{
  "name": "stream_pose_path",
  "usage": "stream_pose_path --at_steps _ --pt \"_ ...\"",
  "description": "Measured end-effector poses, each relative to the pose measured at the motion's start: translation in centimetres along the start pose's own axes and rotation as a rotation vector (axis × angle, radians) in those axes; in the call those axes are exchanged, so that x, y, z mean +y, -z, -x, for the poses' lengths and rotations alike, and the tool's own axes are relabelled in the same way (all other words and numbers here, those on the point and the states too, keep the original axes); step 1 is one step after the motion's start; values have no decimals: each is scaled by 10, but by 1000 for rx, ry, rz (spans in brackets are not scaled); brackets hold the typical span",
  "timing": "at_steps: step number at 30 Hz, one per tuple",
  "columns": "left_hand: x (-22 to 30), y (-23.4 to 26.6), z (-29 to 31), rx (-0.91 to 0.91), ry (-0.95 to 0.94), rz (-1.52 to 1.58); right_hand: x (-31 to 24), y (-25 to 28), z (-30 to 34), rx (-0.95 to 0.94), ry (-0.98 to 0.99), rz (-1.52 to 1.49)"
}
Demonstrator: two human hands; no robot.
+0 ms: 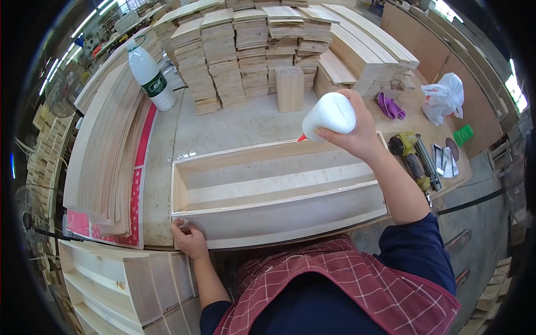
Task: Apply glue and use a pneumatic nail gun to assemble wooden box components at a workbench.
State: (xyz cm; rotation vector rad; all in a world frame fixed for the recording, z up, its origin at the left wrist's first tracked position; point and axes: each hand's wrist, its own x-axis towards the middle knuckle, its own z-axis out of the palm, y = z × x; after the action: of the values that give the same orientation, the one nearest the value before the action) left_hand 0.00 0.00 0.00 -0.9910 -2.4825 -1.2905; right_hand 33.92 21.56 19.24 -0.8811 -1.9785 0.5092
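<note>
A long, shallow wooden box [279, 216] lies in front of me on the worktable, with pale glue lines along its top edges. My right hand [360, 133] grips a white glue bottle [329, 118], tipped over so that its red nozzle [302, 137] points down at the box's far rim. At the near left corner of the box is my left hand [190, 240], its fingers curled in against the wood. Something small and whitish shows at those fingertips; what it is I cannot make out.
Stacked boards [240, 61] fill the table's back, and long thin boards [100, 151] stand at left beside a large white bottle [149, 78]. A nail gun [413, 159], purple cloth [391, 106] and plastic bag [444, 99] lie right. Finished-looking wooden boxes [128, 285] stand lower left.
</note>
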Motion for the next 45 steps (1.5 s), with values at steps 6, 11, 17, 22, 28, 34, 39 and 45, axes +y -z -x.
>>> stream_pose_path --at_steps 6,11,17,22,28,34,39,45 --pt "5 2 2 16 12 15 17 34 16 79 -30 63" --pt "4 0 1 22 -7 -21 28 58 28 147 -70 86" --pt "4 1 0 22 -27 -49 44 75 36 225 -162 -56" --pt "2 1 0 25 12 -40 40 54 32 283 -125 -255" --pt "7 0 1 35 4 -40 36 28 26 173 -108 -237" --pt "-2 -1 0 13 24 -19 40 39 28 154 -96 -125" --pt "1 1 0 12 20 -12 47 57 32 186 -122 -98" --pt "-5 -1 0 29 -8 -36 53 82 38 207 -130 35"
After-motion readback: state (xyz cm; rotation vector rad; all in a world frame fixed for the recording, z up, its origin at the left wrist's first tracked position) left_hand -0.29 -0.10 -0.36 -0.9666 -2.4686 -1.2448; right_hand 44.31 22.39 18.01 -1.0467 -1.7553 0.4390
